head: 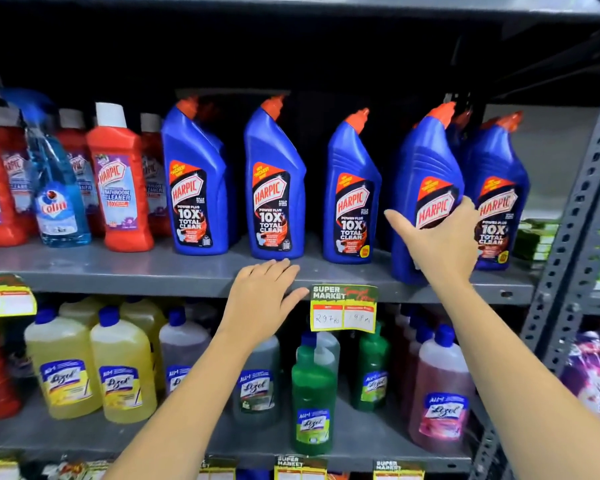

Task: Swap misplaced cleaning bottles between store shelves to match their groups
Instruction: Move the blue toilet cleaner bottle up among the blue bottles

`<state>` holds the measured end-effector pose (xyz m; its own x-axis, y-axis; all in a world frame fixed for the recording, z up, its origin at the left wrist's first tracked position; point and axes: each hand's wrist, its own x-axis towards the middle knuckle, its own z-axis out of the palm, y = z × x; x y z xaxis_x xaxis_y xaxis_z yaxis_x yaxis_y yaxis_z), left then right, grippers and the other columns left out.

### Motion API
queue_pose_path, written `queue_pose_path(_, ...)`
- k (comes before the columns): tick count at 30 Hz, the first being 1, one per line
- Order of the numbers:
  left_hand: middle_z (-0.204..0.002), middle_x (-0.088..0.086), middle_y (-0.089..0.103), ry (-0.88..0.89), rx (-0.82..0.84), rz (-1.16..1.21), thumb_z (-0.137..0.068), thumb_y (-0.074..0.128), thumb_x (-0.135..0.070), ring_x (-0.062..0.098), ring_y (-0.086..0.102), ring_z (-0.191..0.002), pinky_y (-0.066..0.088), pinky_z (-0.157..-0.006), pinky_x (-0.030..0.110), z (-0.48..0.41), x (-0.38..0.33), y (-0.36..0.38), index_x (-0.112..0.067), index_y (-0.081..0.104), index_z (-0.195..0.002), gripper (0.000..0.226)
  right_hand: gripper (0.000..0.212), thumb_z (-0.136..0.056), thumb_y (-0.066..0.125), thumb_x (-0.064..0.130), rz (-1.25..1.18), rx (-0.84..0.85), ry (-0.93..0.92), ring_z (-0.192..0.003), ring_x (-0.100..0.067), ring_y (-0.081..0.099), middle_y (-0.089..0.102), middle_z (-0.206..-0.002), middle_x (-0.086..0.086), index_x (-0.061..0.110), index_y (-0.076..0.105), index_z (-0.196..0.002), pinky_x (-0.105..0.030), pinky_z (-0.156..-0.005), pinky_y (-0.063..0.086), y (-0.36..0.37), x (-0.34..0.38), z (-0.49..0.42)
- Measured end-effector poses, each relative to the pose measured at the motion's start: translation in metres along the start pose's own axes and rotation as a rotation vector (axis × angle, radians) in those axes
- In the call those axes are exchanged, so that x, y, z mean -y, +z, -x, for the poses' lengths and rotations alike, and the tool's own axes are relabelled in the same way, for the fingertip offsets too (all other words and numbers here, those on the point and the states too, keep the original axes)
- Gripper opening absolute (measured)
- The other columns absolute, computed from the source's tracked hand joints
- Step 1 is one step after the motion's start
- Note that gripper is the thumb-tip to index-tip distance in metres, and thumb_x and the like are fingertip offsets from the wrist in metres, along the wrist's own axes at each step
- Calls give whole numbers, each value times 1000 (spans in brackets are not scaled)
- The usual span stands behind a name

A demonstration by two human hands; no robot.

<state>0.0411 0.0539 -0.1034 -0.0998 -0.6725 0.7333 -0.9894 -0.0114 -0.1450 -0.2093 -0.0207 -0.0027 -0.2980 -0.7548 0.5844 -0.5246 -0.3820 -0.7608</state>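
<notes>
Right now the right hand (pixel 440 237) is wrapped around the lower body of a blue Harpic bottle (pixel 426 188), thumb spread across the label on the near side and the other fingers hidden behind it, so the grasp is closed on the bottle. That bottle stands tilted at the front lip of the upper shelf (pixel 118 271), its orange cap leaning away from the palm toward the bottles behind; whether its base is fully seated I cannot tell. The left hand (pixel 267 296) lies flat and open on the shelf edge, fingers spread, holding nothing, well to the thumb side of the grasp. My judgement is that this bottle is being set in among its own blue group, which fills the row on both sides of the hand. To do it well, keep the hold low where it is, bring the bottle upright before letting go, and slide it back off the lip so it cannot tip forward. Watch the neighbour just beyond the fingers (pixel 499 202), which sits very close and could be knocked; the wider gap lies on the thumb side
</notes>
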Motion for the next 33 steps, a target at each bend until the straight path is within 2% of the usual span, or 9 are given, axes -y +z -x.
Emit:
queue_pose_path(3,-126,4,65,-2,14,-7,-96,30,-55,25,60,-115,46,-89,41,0,0,-1,-17,63,-124,57,121,-57,80,68,80,95,-40,-127,-39,49,40,-145,-16,6,24,-145,-54,-94,44,-11,-6,-3)
queue_pose_path(7,-126,4,65,-4,10,-2,-96,31,-55,24,60,-115,46,-89,41,0,0,0,-17,63,-124,56,144,-40,86,67,59,217,-8,-131,-35,47,43,-147,-16,11,13,-151,-54,-102,44,-19,-15,-8)
queue_pose_path(9,-126,4,65,-7,4,8,-96,31,-55,24,60,-115,45,-90,41,0,0,0,-17,63,-123,56,144,-45,89,60,128,274,-13,-129,-37,48,43,-146,-17,12,6,-152,-52,-100,45,-16,-16,-6)
queue_pose_path(11,-126,3,65,-11,-2,13,-96,31,-55,24,59,-116,45,-91,40,2,-1,1,-17,63,-124,57,134,-55,90,50,155,254,-46,-128,-37,48,42,-147,-17,10,7,-152,-49,-97,44,-13,-19,-5)
queue_pose_path(13,-126,3,65,-16,-7,10,-97,31,-55,24,59,-116,45,-91,41,2,-1,2,-17,63,-124,57,128,-56,91,46,137,230,-54,-128,-36,49,44,-145,-15,10,12,-151,-48,-98,44,-9,-20,-6)
queue_pose_path(17,-127,3,65,-30,-12,30,-96,32,-55,23,59,-116,43,-92,41,1,-2,2,-17,63,-124,55,126,-57,90,48,144,192,-51,-128,-39,48,41,-148,-12,13,13,-151,-51,-98,43,4,-25,-11)
queue_pose_path(20,-127,3,65,-36,-9,33,-96,33,-55,23,59,-117,43,-93,41,1,-2,1,-17,63,-124,56,127,-58,88,51,177,171,-30,-124,-45,50,40,-149,-11,15,11,-152,-53,-92,45,14,-26,-14)
queue_pose_path(26,-129,4,64,-51,18,35,-96,32,-55,23,58,-118,42,-95,41,1,-3,0,-17,62,-126,56,124,-56,86,57,231,83,-29,-110,-50,57,46,-139,-14,16,14,-149,-52,-81,49,25,-29,-12)
queue_pose_path(33,-128,4,64,-59,26,36,-96,33,-55,23,58,-118,43,-96,41,2,-5,-1,-17,62,-125,56,125,-59,86,54,191,122,-48,-115,-49,55,43,-144,-14,18,10,-151,-53,-85,48,26,-37,-18)
